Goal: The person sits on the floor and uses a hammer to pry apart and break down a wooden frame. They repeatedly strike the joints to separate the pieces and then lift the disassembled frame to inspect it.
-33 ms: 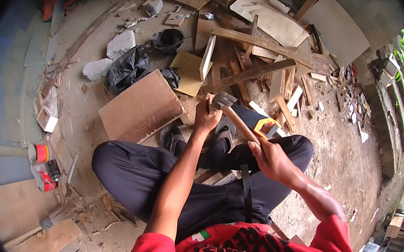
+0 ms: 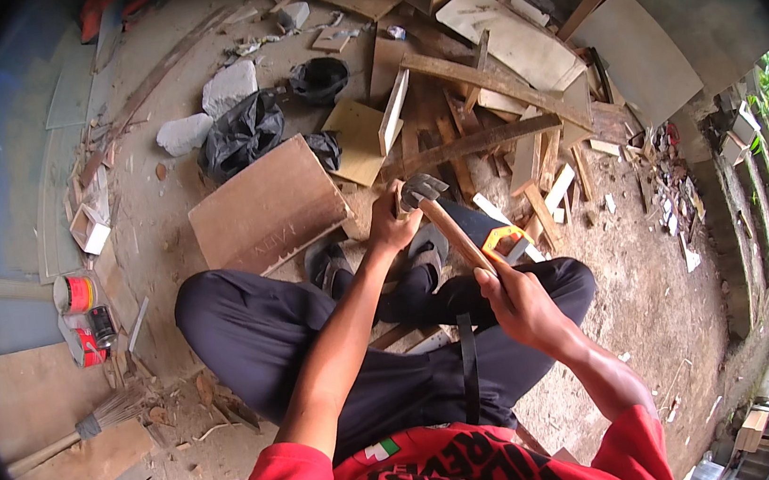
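Note:
My right hand is wrapped round the wooden handle of a claw hammer. The hammer slants up and to the left, so its dark metal head lies beside the fingers of my left hand. Those fingers are curled closed in front of my feet; what they pinch is mostly hidden behind the hammer head. Just beyond the hammer lies a handsaw with a dark blade and a yellow-orange handle. Both forearms reach forward over my crossed legs.
A brown board lies ahead on the left, with black plastic bags and white blocks behind it. Scrap planks pile up at the far right. Red cans and a broom are at the left.

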`<action>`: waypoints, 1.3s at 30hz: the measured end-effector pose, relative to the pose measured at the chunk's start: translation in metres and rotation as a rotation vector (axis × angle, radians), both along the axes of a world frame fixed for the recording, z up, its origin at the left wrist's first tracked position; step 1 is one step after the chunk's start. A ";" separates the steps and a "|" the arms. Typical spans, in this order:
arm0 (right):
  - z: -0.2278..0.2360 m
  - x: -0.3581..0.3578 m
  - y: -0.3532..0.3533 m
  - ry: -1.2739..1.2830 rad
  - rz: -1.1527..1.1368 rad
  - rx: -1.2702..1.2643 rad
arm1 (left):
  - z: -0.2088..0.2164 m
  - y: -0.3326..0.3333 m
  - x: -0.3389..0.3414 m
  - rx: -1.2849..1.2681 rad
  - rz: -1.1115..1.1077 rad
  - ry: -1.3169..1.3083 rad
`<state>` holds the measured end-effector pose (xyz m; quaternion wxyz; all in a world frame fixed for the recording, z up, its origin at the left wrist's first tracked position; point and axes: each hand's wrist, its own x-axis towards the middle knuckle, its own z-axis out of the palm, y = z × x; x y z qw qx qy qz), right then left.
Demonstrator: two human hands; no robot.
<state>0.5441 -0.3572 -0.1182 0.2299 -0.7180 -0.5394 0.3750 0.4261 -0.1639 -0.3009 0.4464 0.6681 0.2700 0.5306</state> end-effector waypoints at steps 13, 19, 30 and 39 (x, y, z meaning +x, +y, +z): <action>0.015 0.005 0.012 0.083 -0.066 0.086 | -0.021 0.009 -0.008 -0.085 0.012 0.050; -0.013 0.004 0.013 -0.065 0.005 0.134 | -0.022 0.002 0.000 -0.155 -0.043 0.015; -0.026 0.023 0.016 -0.004 0.010 0.003 | -0.024 0.003 0.001 -0.089 -0.046 0.053; -0.024 0.022 0.022 0.103 -0.087 0.315 | -0.024 0.005 0.001 -0.073 -0.018 0.038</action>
